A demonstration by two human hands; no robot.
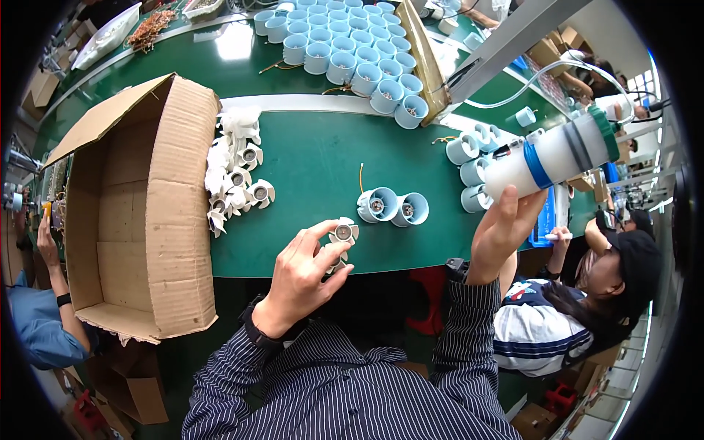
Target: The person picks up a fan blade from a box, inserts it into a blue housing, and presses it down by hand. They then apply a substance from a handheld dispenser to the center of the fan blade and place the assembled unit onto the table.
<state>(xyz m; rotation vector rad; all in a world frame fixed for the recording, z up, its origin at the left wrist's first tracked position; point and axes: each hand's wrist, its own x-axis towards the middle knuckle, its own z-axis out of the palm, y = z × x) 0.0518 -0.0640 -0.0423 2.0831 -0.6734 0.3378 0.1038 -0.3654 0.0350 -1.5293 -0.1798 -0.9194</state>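
My left hand (301, 275) is closed at the front edge of the green table, its fingers on a small white fan impeller (343, 232) with a grey hub. A second impeller, partly hidden by the fingers, shows just below it. My right hand (506, 231) is raised on the right and grips the lower end of a white cylinder (572, 154) with a blue band and a green cap. Between my hands stand two light-blue round cups, a left cup (378, 204) with a thin orange wire and a right cup (412, 210), both with metal parts inside.
An open cardboard box (180, 213) lies on its side at the left, beside a pile of white impellers (236, 169). Many blue cups (341, 67) stand in rows at the back. Several more cups (473, 172) sit at the right. A person in a cap (631, 271) works on the right.
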